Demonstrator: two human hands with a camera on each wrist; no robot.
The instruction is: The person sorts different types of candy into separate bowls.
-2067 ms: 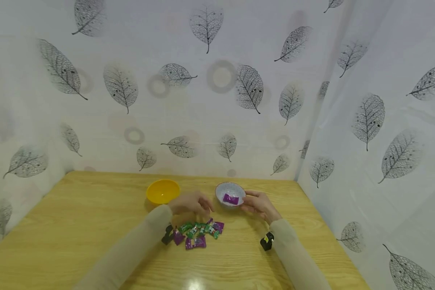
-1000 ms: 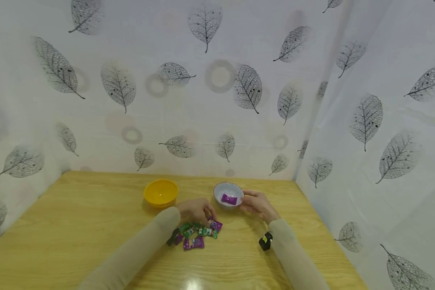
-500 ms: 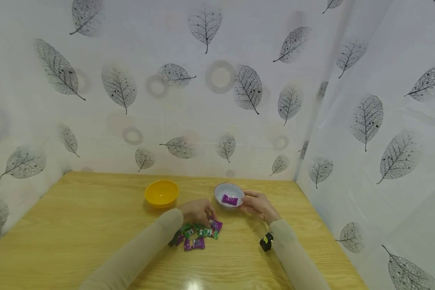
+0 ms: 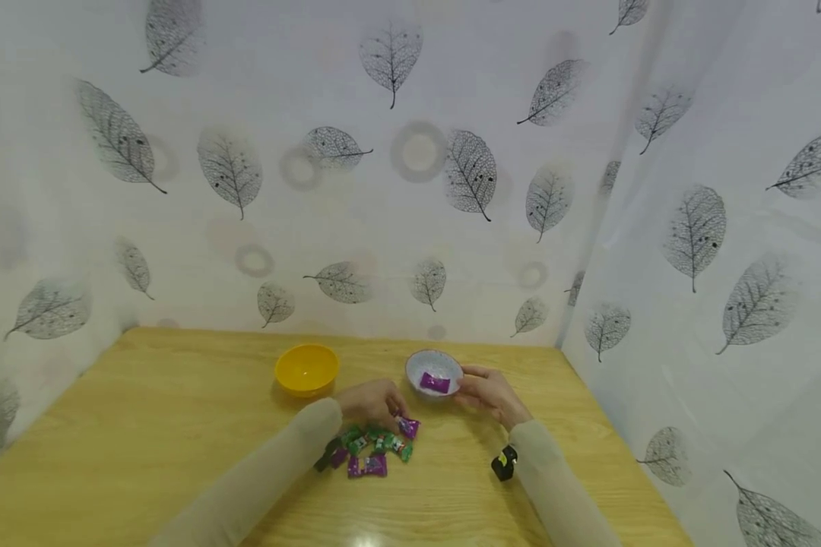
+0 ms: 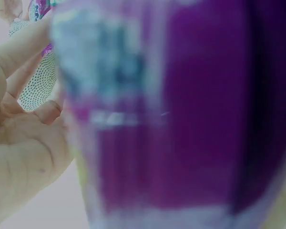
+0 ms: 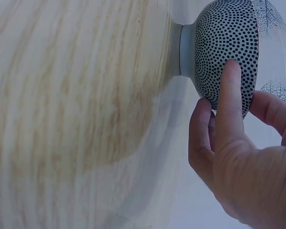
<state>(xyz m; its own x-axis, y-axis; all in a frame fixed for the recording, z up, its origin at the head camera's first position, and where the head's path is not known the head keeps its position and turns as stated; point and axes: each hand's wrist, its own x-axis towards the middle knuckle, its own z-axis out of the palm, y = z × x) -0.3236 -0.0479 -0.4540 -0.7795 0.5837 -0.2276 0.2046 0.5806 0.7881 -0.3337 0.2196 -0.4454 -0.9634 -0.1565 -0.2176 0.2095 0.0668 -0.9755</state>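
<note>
My left hand pinches a purple-wrapped candy at the right end of a small pile. Green-wrapped candies lie below that hand, with another purple candy at the front of the pile. My right hand holds the side of a white dotted bowl, its fingertips against the wall and near the rim. One purple candy rests inside this bowl. In the left wrist view, a blurred purple wrapper covers most of the picture, partly hiding the left hand.
A yellow bowl stands to the left of the dotted one, behind the left hand. The wooden table meets leaf-patterned curtains at the back and right. A black camera sits at the right wrist.
My left hand came down from beside the dotted bowl to the pile, and its fingertips closed at the purple candy. The right hand stayed on the bowl.
</note>
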